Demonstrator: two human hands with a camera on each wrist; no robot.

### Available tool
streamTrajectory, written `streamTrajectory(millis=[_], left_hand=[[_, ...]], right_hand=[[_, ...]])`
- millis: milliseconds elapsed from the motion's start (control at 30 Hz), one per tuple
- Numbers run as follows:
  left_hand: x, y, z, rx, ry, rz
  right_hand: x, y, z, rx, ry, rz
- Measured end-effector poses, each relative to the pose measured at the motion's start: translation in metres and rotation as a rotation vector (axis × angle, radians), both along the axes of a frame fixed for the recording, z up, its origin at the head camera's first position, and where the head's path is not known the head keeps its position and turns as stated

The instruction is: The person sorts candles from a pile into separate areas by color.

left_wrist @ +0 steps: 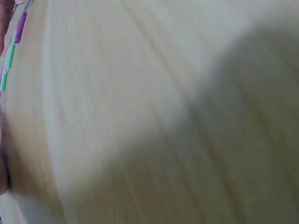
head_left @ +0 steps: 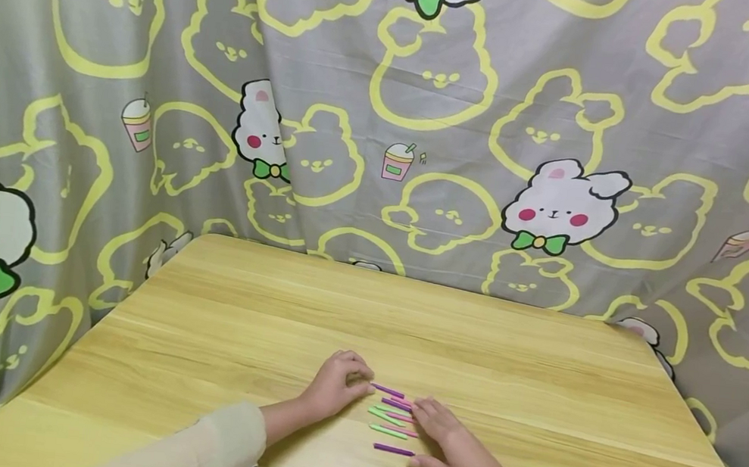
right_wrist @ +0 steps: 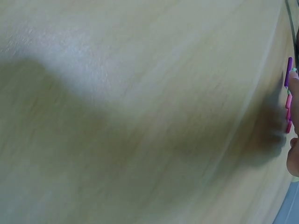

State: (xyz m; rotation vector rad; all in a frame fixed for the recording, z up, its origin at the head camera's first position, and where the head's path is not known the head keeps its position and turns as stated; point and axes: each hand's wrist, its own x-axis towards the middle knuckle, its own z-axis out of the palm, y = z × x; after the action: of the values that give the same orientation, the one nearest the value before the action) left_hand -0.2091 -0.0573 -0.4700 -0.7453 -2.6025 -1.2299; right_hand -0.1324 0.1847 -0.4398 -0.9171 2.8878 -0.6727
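Observation:
Several short sticks in purple, green and pink lie crosswise in a loose row on the table. My left hand [head_left: 336,385] is on their left side, fingers curled. Its thumb and forefinger pinch the left end of the farthest purple stick [head_left: 389,391]. On the other side my right hand [head_left: 457,455] lies low over the table with its fingers extended, fingertips at the right ends of the sticks. Between the hands are green sticks [head_left: 388,431] and pink ones, some overlapping. The nearest purple stick [head_left: 393,449] points at my right thumb. In the right wrist view, fingers partly cover a purple stick [right_wrist: 288,72].
The wooden table [head_left: 257,305] stretches back and to both sides. A grey curtain [head_left: 337,70] with yellow outlines and white cartoon animals hangs behind its far edge and along the sides.

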Motion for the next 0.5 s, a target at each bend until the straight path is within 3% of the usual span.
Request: streamTrajectory(millis=[133,500], left_hand=[[0.0002,0.0016,-0.0017,0.01,0.003,0.015],[0.0018,0.0034,-0.0021,0.002,-0.013,0.042]], right_hand=[[0.0005,-0.0026,-0.0016,-0.002,0.001,-0.005],[0.0021,-0.0068,-0.0082,0.008,0.121,0.003]])
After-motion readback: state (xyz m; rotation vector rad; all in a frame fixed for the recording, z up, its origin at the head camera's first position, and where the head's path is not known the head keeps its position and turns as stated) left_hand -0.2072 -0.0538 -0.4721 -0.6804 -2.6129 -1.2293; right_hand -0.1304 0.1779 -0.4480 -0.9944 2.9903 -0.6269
